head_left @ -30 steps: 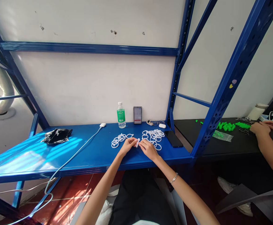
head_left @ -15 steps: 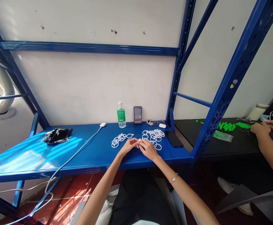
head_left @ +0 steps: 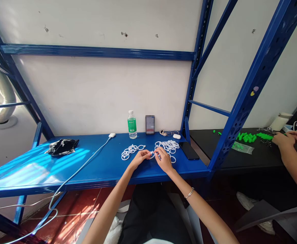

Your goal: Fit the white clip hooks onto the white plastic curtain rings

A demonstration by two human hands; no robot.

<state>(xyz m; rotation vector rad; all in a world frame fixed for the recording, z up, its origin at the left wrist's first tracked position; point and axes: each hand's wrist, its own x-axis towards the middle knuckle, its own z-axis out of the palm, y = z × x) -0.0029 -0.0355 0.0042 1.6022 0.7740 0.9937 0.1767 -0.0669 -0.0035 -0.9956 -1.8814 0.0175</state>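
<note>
On the blue shelf (head_left: pixel 92 162) my left hand (head_left: pixel 139 158) and my right hand (head_left: pixel 164 160) meet over a small white ring (head_left: pixel 152 155). Both pinch it between their fingertips, just above the shelf. A small group of white rings (head_left: pixel 130 150) lies to the left of my hands. A larger heap of white rings (head_left: pixel 168 147) lies behind my right hand.
Behind the rings stand a green-labelled water bottle (head_left: pixel 131 125) and an upright phone (head_left: pixel 149 124). A dark phone (head_left: pixel 188 150) lies at the shelf's right end. A black bag (head_left: pixel 61 147) and a white cable (head_left: pixel 87 162) are to the left. Another person's hands (head_left: pixel 287 139) work by green parts (head_left: pixel 250 137).
My right hand has shifted slightly up and back, and the white piece between my fingers now shows as a ring. My left hand has barely moved.
</note>
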